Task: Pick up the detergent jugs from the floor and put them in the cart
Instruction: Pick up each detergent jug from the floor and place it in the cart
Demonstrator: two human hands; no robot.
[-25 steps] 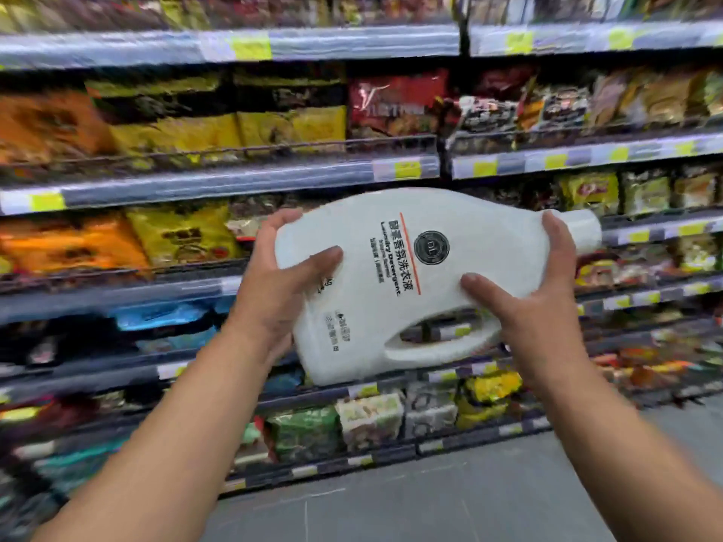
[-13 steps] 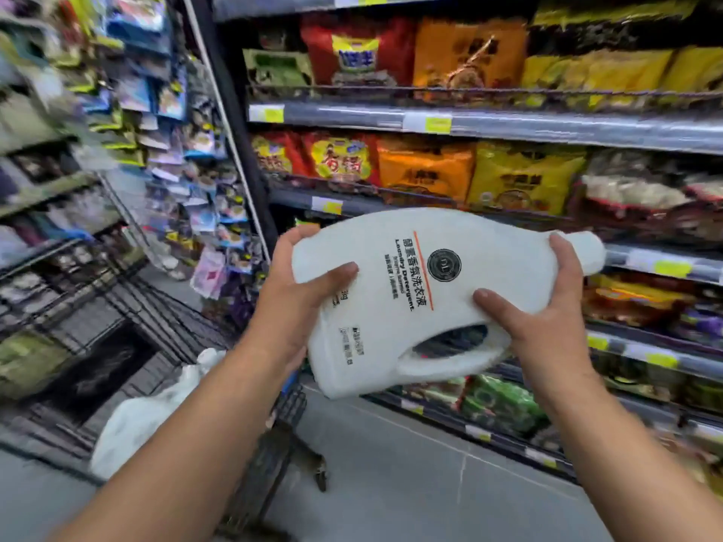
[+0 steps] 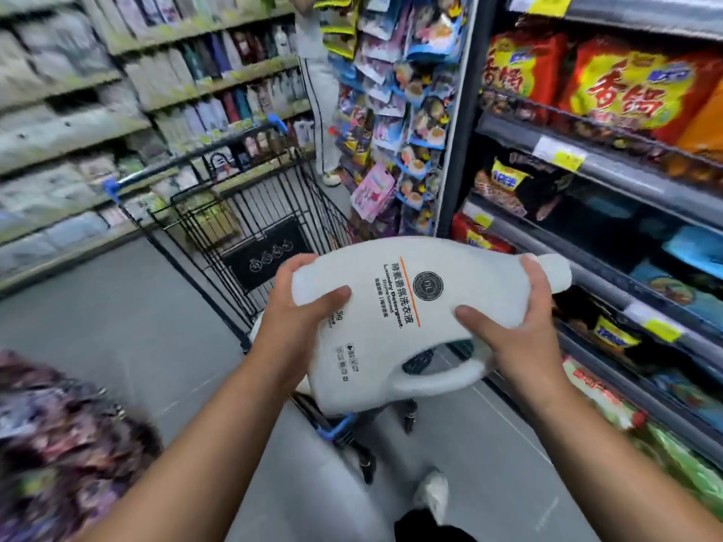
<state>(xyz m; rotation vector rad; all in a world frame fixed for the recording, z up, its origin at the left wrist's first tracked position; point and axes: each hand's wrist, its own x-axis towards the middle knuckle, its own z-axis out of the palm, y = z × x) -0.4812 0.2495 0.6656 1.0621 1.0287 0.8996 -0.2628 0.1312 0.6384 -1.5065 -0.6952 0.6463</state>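
1. Detergent jug [image 3: 391, 326] is hanging in mid-air at about chest height, well off the floor [image 3: 117, 326], lying on its side with the label facing up at the camera.
2. Its long axis is running left to right: flat base at the left, white cap [image 3: 555, 271] pointing right and a touch upward, carry handle [image 3: 442, 375] drooping along the near edge.
3. Left hand [image 3: 297, 307] is clamping the base end, thumb pressing across the front face and fingers curling round the back.
4. Right hand [image 3: 520, 338] is gripping the shoulder just below the cap, thumb lying on the front above the handle and fingers wrapping over the top.
5. Wire cart [image 3: 250, 213] is standing just beyond and below the jug, its basket opening ahead and to the left, its near end partly hidden by the jug.
6. Base end and left hand are sitting nearer the basket, so I'd judge the jug wants carrying forward and left, then lowering in base first.
7. Snack shelves [image 3: 606, 166] are crowding in close on the right, near the cap end, and another person [image 3: 321, 91] is standing past the cart.
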